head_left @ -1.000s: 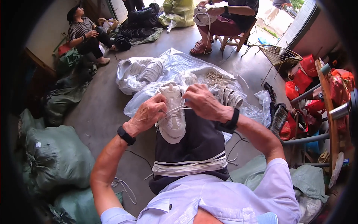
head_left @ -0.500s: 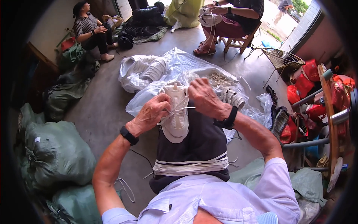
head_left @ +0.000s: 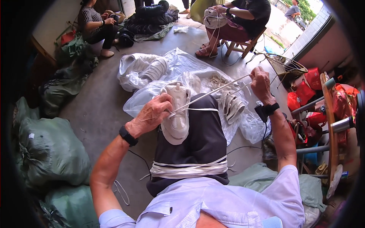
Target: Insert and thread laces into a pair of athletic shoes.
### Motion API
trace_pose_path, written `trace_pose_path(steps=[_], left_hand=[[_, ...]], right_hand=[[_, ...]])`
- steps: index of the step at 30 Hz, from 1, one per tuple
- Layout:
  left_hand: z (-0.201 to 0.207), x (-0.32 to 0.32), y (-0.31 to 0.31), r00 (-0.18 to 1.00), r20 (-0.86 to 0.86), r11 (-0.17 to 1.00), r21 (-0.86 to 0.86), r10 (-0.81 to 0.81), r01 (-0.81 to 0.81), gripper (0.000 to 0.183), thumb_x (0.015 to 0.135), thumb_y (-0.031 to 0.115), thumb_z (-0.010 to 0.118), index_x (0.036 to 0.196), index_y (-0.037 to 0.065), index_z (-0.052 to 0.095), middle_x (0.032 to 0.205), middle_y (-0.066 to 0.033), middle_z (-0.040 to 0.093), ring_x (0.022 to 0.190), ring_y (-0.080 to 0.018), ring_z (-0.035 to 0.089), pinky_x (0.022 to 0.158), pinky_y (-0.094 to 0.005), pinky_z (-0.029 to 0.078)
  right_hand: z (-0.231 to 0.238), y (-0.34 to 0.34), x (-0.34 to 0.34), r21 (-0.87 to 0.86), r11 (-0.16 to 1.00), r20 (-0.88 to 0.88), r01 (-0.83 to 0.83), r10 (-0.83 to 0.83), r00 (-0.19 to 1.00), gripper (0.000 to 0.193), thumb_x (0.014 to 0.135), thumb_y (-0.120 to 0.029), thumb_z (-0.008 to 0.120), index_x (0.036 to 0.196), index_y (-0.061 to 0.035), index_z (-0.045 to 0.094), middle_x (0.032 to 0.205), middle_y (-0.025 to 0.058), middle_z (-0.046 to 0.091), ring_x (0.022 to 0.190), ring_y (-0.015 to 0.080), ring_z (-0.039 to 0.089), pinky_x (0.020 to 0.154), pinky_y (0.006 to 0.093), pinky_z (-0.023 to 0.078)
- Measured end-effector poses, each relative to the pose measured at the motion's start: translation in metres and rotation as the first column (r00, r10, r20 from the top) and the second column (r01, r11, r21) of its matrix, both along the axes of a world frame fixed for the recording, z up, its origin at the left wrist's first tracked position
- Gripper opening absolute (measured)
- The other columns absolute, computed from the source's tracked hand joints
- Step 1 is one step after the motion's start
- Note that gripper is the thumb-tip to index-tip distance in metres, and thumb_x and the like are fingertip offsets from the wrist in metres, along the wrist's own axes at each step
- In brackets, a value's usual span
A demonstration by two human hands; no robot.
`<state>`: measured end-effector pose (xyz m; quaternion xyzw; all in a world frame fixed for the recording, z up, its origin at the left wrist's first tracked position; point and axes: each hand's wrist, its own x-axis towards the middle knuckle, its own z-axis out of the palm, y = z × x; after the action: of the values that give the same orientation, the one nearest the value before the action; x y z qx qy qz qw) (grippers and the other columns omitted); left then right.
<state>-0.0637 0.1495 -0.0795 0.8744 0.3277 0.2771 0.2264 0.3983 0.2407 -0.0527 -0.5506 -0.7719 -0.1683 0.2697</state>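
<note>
R hand [head_left: 261,84] moved out, w/ taut lace [head_left: 216,90]

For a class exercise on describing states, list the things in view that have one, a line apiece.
Left hand: fingers curled at the shoe's edge
Right hand: raised, gripping the lace
White shoelace: drawn taut
White shoe: resting on the lap
Lace bundle: draped across the lap
Plastic sheet: spread out, crumpled
Green sack: bulging
Wooden chair: occupied

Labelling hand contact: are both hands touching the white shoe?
No: only the left hand is at the white shoe; the right hand is off to the side, holding a stretched lace.
</note>
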Motion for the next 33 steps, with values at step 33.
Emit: trace_pose_path(steps=[33], left_hand=[[-0.009,0.075,-0.01,0.948,-0.189,0.921,0.346,0.255,-0.179,0.026,0.071,0.01,0.083,0.095,0.007,0.073,0.128,-0.0087,0.056,0.11,-0.0297,0.057,0.094,-0.0432,0.043]], right_hand=[[-0.041,-0.018,0.005,-0.179,0.983,-0.163,-0.028,-0.001,0.987,0.013,0.097,-0.014,0.059,0.098,-0.0018,0.066,0.097,0.0196,0.068,0.09,0.0421,0.065,0.081,0.0486,0.049]])
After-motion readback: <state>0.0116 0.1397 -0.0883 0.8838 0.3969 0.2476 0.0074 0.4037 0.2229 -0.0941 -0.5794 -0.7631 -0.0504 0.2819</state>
